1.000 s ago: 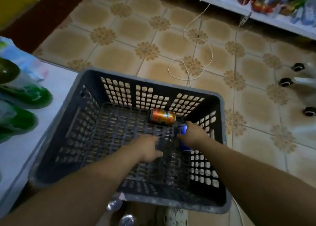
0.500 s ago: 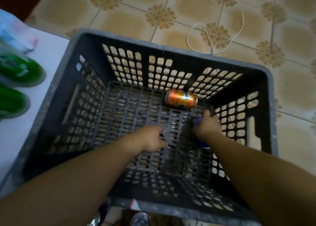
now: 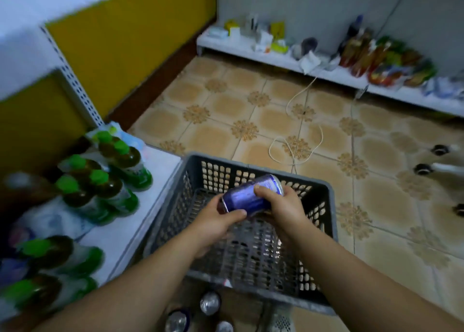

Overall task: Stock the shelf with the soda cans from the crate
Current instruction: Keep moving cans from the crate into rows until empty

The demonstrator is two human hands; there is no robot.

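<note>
Currently both hands grip one blue soda can [image 3: 247, 197], held on its side above the grey crate [image 3: 218, 159]. Left hand [image 3: 216, 222] wraps the near end, thumb across the can body; right hand [image 3: 285, 207] curls over the far end. White shelf [image 3: 160, 168] sits just left of the crate, carrying green-capped bottles [image 3: 110, 188]. Can tops [image 3: 210, 302] show below the crate's near rim.

Left of our fingers [image 3: 261, 189] we see green-capped bottles [image 3: 110, 188] clustered together. Beyond the fingers a white cord [image 3: 296, 141] loops over patterned floor tiles [image 3: 226, 105]. Farther off, bright snack packets [image 3: 384, 60] crowd a far shelf [image 3: 401, 94]. Well to the right we see black caster wheels [image 3: 423, 169].
</note>
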